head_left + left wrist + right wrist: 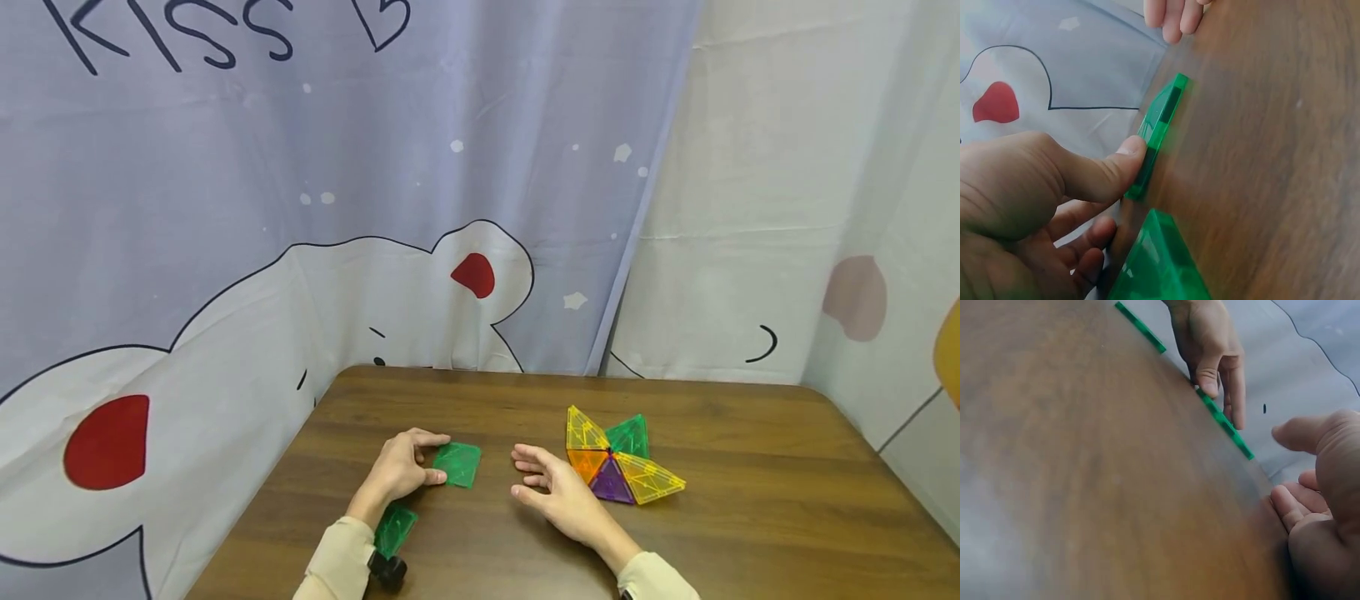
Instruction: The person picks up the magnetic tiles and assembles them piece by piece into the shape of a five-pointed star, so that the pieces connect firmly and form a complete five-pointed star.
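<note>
A green translucent square tile [458,464] lies on the wooden table, and my left hand [401,467] pinches its left side between thumb and fingers. In the left wrist view the thumb presses on the edge of this green tile [1161,128]. Another green tile [394,530] lies by my left wrist, partly covered by it. My right hand [558,497] hovers over the table with its fingers loosely extended, holding nothing. Beside it stands a cluster of joined tiles: yellow [651,478], orange [586,463], purple [612,482] and green [630,436] ones meeting at one centre.
The brown wooden table [772,500] has rounded far corners. Behind it hangs a printed curtain [420,167] close to the far edge. A black wrist device [387,572] sits on my left wrist.
</note>
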### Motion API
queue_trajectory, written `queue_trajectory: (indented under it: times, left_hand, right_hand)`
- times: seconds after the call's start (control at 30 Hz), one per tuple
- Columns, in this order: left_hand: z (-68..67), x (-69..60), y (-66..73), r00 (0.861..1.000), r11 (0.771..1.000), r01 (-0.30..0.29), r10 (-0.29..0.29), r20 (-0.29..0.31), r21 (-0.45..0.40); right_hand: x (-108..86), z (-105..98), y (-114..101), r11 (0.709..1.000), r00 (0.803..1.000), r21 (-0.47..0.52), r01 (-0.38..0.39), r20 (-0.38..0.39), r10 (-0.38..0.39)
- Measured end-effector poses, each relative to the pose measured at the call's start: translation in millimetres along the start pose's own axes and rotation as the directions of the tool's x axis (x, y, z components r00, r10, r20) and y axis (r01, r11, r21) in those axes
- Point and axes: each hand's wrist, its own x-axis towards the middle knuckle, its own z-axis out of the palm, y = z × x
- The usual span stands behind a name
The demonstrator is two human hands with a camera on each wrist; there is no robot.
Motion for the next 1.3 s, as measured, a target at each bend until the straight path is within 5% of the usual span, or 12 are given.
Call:
queue_trajectory:
  times: [0.23, 0.43, 0.57, 0.77, 0.97, 1.3]
  left_hand:
    - [8.2, 1.2, 5.3, 0.997, 0.999, -0.053, 0.054, 0.046, -0.010]
    - [19.4, -0.2, 11.6, 0.992, 0.990, -0.098, 0.105, 0.064, -0.106]
    - [24.9, -1.0, 15.4, 0.990, 0.983, -0.110, 0.122, 0.075, -0.144]
    - [27.5, -0.2, 17.6, 0.981, 0.973, -0.155, 0.172, 0.090, -0.171]
    - [26.5, -1.4, 17.3, 0.978, 0.971, -0.164, 0.183, 0.098, -0.175]
    - [24.7, 2.2, 15.0, 0.959, 0.960, -0.217, 0.244, 0.148, -0.174]
  right_hand:
    - [3.3, 0, 2, 0.988, 0.999, -0.153, 0.032, -0.005, -0.034]
    - [3.0, 7, 0, 0.928, 0.994, -0.360, 0.095, -0.019, -0.109]
    - [2.3, 11, -1, 0.917, 0.994, -0.391, 0.078, -0.041, -0.102]
    - [1.4, 14, -4, 0.940, 0.991, -0.332, 0.078, -0.080, -0.111]
    - [2.0, 16, -6, 0.994, 0.988, -0.101, 0.036, -0.145, -0.051]
    - [2.8, 15, -13, 0.997, 0.959, 0.076, -0.007, -0.283, 0.028]
